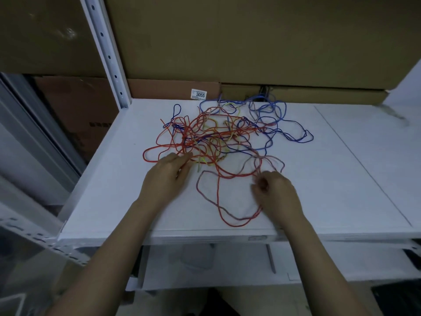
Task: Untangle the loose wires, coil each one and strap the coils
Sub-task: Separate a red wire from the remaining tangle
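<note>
A tangle of loose wires lies on the white shelf (109,179). Red wires (182,135) fill its left and middle, blue wires (280,124) spread to the back right, and yellow strands (237,112) run through the middle. A pale pink wire (202,190) loops out toward the front. My left hand (167,176) lies with fingers extended on the near left edge of the tangle, touching red and yellow strands. My right hand (276,190) has curled fingers that pinch pink and red strands at the front right of the tangle.
Cardboard boxes (227,42) stand along the back of the shelf, one bearing a label (198,94) that reads 3055. A white perforated upright (107,53) rises at the back left. A seam (362,163) divides the shelf on the right. A lower shelf (227,263) shows below the front edge.
</note>
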{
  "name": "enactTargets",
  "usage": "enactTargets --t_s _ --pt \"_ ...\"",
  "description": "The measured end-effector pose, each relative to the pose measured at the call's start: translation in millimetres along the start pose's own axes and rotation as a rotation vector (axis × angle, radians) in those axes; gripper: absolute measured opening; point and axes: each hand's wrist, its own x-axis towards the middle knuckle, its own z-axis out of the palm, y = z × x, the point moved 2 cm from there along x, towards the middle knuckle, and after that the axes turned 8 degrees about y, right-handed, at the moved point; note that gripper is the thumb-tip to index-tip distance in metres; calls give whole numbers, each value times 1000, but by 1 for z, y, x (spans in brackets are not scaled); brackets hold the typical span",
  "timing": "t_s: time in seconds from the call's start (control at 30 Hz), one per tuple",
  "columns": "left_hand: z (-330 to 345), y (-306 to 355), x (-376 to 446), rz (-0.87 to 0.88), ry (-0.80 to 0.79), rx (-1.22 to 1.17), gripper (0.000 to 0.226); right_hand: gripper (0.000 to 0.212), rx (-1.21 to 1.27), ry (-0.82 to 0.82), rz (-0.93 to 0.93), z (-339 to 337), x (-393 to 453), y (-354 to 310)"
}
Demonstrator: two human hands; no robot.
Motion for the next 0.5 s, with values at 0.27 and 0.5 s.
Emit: enactTargets --t_s 0.27,0.5 --pt "-8 -1 -8 -56 21 -30 32 12 237 479 -193 -35 14 -12" --pt "-15 6 -7 -120 24 -114 29 12 158 414 -351 -30 64 -21"
